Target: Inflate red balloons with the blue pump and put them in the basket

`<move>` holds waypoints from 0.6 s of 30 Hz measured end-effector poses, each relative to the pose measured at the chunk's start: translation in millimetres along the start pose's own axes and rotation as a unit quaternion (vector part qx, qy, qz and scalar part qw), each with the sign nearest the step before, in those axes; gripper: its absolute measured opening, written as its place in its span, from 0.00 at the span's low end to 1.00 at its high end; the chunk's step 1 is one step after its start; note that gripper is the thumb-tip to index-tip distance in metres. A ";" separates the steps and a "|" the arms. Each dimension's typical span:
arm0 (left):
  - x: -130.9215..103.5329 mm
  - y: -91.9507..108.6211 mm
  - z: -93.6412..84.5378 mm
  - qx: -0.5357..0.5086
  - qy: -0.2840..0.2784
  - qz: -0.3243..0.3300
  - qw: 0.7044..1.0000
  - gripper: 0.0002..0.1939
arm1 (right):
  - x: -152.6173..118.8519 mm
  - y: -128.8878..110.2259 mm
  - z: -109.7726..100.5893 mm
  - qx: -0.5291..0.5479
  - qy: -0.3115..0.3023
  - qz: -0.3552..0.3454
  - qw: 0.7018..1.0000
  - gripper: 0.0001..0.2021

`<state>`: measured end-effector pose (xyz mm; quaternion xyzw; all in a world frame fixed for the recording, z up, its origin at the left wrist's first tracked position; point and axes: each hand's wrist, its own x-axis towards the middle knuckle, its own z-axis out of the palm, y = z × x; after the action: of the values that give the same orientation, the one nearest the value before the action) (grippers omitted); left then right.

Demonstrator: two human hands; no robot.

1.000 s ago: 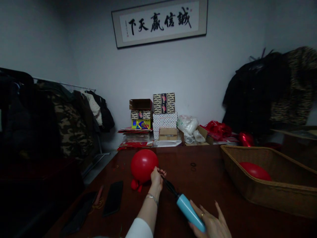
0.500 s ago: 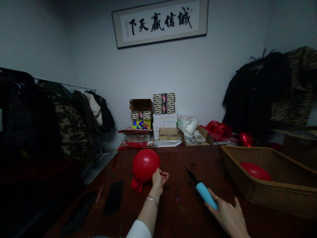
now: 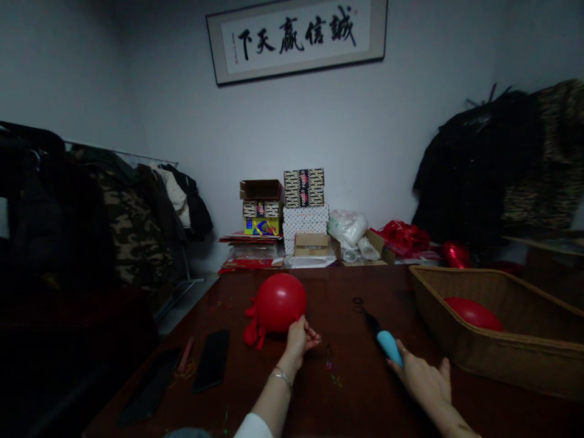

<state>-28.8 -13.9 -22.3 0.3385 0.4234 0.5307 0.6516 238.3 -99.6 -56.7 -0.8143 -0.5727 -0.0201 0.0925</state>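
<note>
My left hand [image 3: 300, 338] pinches the neck of an inflated red balloon [image 3: 280, 299] above the dark wooden table. Just left of it lie limp red balloons [image 3: 253, 332], partly covered by the round one. At the right, my right hand [image 3: 423, 376] has its fingers round the end of a light-blue hand balloon pump [image 3: 389, 347]. The pump's black nozzle [image 3: 371, 319] points forward and left, close to two dark rings [image 3: 358, 304] on the table. How firmly the right fingers grip is partly hidden.
A wicker basket [image 3: 479, 350] with another red balloon [image 3: 474, 311] stands at the right. Two dark phone-like slabs, one a black phone [image 3: 212, 360], lie at the left near a reddish stick [image 3: 186, 353]. Stacked boxes [image 3: 305, 228] are behind the table.
The left hand and the inflated balloon have shifted slightly right, uncovering more limp balloons. My right hand and the pump have also moved right, bringing the nozzle close to the rings.
</note>
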 end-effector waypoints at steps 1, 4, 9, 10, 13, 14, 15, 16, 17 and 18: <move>-1.4 1.6 -1.3 0.017 -0.014 -0.005 1.000 0.17 | 0.4 0.9 2.0 -0.001 -0.002 0.001 1.000 0.25; -5.0 7.1 -4.9 0.052 -0.039 -0.010 0.998 0.18 | 0.4 3.3 7.0 -0.005 -0.005 0.004 1.000 0.24; -9.5 15.3 -8.3 0.100 -0.063 -0.007 0.993 0.20 | -0.7 5.3 10.4 -0.013 0.002 -0.007 1.000 0.23; -10.3 16.8 -9.0 0.111 -0.066 -0.009 0.992 0.21 | -0.9 6.0 10.9 -0.015 0.003 -0.009 1.000 0.23; -12.6 21.8 -12.2 0.137 -0.091 -0.015 0.986 0.22 | -1.0 8.7 13.7 -0.025 0.007 -0.012 1.000 0.23; -13.1 23.6 -13.7 0.145 -0.103 -0.016 0.984 0.22 | -0.9 9.2 15.0 -0.029 0.009 -0.011 0.999 0.23; -13.3 25.5 -15.5 0.151 -0.115 -0.018 0.982 0.23 | -0.9 8.9 16.2 -0.033 0.011 -0.009 0.999 0.24; -13.5 27.5 -17.4 0.158 -0.125 -0.021 0.979 0.23 | -0.9 7.5 16.8 -0.039 0.018 -0.005 0.999 0.25; -13.5 29.6 -19.3 0.165 -0.134 -0.026 0.977 0.23 | -1.0 4.6 16.4 -0.046 0.033 -0.004 0.998 0.26; -13.5 31.9 -21.2 0.173 -0.143 -0.032 0.974 0.23 | -1.4 -0.1 14.4 -0.052 0.057 -0.009 0.997 0.28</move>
<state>-62.0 -20.7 0.0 0.5048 0.4217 0.3744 0.6536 236.6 -98.4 -71.1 -0.8103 -0.5721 -0.0966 0.0823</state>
